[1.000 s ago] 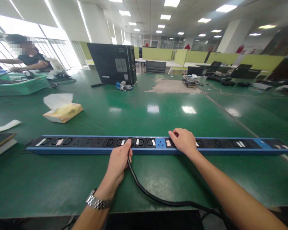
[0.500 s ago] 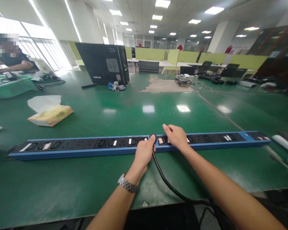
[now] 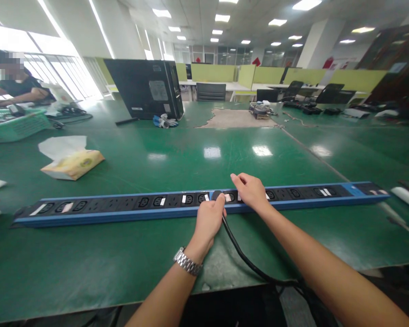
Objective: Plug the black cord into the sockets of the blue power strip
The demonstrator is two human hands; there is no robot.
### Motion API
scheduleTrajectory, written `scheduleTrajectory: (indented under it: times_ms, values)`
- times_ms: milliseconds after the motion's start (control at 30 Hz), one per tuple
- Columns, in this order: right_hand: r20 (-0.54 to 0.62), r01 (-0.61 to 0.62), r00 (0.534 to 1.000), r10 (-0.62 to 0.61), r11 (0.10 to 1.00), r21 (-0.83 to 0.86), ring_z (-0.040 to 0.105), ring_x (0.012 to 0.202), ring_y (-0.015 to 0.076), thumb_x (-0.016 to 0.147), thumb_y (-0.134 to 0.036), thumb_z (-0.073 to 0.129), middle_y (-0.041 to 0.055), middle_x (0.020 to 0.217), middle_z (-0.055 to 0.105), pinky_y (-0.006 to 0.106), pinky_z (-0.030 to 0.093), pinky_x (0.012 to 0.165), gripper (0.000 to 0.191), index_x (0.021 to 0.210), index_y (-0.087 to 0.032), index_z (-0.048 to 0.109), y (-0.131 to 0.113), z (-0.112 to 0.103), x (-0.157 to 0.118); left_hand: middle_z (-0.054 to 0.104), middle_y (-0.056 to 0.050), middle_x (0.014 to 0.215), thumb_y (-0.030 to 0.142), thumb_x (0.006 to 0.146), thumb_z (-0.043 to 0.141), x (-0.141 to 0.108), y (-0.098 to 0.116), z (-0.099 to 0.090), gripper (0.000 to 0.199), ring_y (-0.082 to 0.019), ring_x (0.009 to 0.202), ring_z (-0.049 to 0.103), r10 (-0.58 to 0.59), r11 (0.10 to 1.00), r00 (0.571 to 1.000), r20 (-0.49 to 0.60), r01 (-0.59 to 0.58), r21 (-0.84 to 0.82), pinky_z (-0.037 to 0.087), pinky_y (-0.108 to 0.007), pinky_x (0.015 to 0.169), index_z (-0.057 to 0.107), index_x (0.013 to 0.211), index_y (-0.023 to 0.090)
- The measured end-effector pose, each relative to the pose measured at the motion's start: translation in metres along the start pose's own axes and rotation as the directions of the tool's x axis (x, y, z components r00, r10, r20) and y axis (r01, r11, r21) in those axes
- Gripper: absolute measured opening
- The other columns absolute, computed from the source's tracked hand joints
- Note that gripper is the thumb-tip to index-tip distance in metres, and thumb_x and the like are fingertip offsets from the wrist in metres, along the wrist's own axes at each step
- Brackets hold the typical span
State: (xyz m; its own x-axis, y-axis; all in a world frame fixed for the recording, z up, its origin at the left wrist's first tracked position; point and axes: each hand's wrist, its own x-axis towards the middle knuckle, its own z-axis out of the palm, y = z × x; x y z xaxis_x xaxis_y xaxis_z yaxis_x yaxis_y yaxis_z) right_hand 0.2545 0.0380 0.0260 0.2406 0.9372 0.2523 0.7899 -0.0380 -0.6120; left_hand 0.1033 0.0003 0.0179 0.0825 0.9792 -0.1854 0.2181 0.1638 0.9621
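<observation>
A long blue-and-black power strip [image 3: 119, 204] lies across the green table in front of me, its rows of sockets facing up. My left hand [image 3: 208, 220], with a metal watch [image 3: 187, 261] on its wrist, is closed around a black round plug [image 3: 217, 194] at the strip's middle. From the plug a thick black cable [image 3: 240, 254] runs down over the table edge. Whether the plug's pins sit in a socket is hidden. My right hand [image 3: 252, 193] is just right of the plug, over the strip, fingers curled and thumb raised; anything inside them is hidden.
Left of the strip's far side sits a tissue pack [image 3: 73, 164]. Behind are a black computer case [image 3: 143, 91], gloves [image 3: 165, 121] and a green basket [image 3: 17, 127], with a person [image 3: 20, 86] seated beyond it. A white roll-like object [image 3: 406, 200] lies by the strip's right end.
My left hand has shifted slightly right and toward me around the plug, and more of the plug's top shows. My right hand stays almost in place; the view has shifted slightly.
</observation>
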Motion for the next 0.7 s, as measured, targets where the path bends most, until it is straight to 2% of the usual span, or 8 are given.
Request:
scheduleTrajectory:
  times_ms: [67,133,233,333,433,533,600,700]
  values:
    - [0.05,0.016,0.998,-0.023,0.991,0.136,0.056,0.064,0.0129,0.092,-0.058,0.032,0.0014,0.066,0.063,0.023,0.035,0.06,0.054,0.073,-0.019,0.063,-0.009,-0.016,-0.005,0.037,0.003,0.035,0.054,0.081,0.046,-0.002,0.001,0.001,0.051,-0.01,0.038,0.035,0.04,0.999,0.999,0.002,-0.04,0.026,0.023,-0.025,0.044,0.048,0.044,0.02]
    - [0.222,0.025,0.973,-0.067,0.982,0.186,0.055,0.058,0.0125,0.091,-0.062,0.031,0.0008,0.061,0.062,0.023,0.036,0.058,0.057,0.077,-0.018,0.065,-0.023,-0.036,-0.014,0.038,0.004,0.038,0.049,0.079,0.051,-0.005,0.004,-0.001,0.045,-0.01,0.041,0.034,0.081,0.995,0.997,0.009,-0.081,0.05,0.021,-0.025,0.045,0.046,0.044,0.02]
    - [0.379,0.057,0.922,-0.072,0.997,0.05,0.053,0.055,0.0132,0.082,-0.066,0.047,0.0019,0.063,0.064,0.024,0.033,0.053,0.051,0.087,-0.02,0.067,-0.044,-0.063,-0.028,0.041,0.004,0.043,0.046,0.079,0.052,-0.013,0.016,-0.002,0.041,-0.01,0.046,0.035,0.144,0.989,0.989,0.031,-0.145,0.041,0.023,-0.025,0.048,0.043,0.047,0.02]
    - [0.379,0.066,0.922,-0.077,0.997,0.042,0.053,0.056,0.0135,0.083,-0.065,0.045,0.0036,0.065,0.064,0.023,0.032,0.051,0.052,0.086,-0.017,0.066,-0.059,-0.077,-0.03,0.053,0.002,0.053,0.044,0.085,0.044,-0.019,0.041,0.0,0.038,-0.011,0.051,0.042,0.295,0.955,0.949,0.111,-0.293,-0.033,0.028,-0.024,0.051,0.054,0.058,0.019]
    - [0.373,0.091,0.922,-0.105,0.994,0.055,0.052,0.057,0.0131,0.086,-0.06,0.039,0.0026,0.063,0.061,0.024,0.033,0.052,0.051,0.069,-0.017,0.061,-0.064,-0.092,-0.021,0.062,-0.002,0.061,0.035,0.084,0.048,-0.022,0.073,0.004,0.03,-0.013,0.054,0.046,0.444,0.887,0.861,0.248,-0.461,0.01,0.029,-0.025,0.052,0.061,0.063,0.018]
    - [0.265,0.114,0.96,-0.085,0.989,-0.095,0.052,0.059,0.0132,0.085,-0.05,0.046,0.0015,0.061,0.06,0.024,0.032,0.052,0.041,0.062,-0.018,0.058,-0.058,-0.109,-0.012,0.062,-0.002,0.061,0.036,0.083,0.054,-0.02,0.09,0.004,0.025,-0.014,0.054,0.049,0.494,0.808,0.759,0.425,-0.581,0.099,0.029,-0.026,0.051,0.062,0.066,0.019]
    - [0.221,0.09,0.973,-0.06,0.987,-0.13,0.051,0.057,0.0132,0.084,-0.044,0.048,0.0008,0.06,0.059,0.024,0.032,0.052,0.032,0.07,-0.018,0.062,-0.045,-0.117,-0.009,0.063,-0.002,0.063,0.043,0.085,0.053,-0.014,0.088,-0.002,0.029,-0.014,0.057,0.052,0.507,0.761,0.702,0.5,-0.637,0.124,0.033,-0.026,0.053,0.063,0.071,0.02]
    - [0.254,-0.053,0.965,0.066,0.997,-0.057,0.052,0.052,0.0138,0.085,-0.04,0.047,-0.0016,0.056,0.059,0.025,0.036,0.052,0.037,0.11,-0.017,0.062,-0.015,-0.115,-0.011,0.068,-0.005,0.08,0.045,0.087,0.05,0.008,0.062,-0.02,0.03,-0.018,0.076,0.058,0.582,0.654,0.726,0.366,-0.685,0.321,0.041,-0.029,0.069,0.065,0.081,0.02]
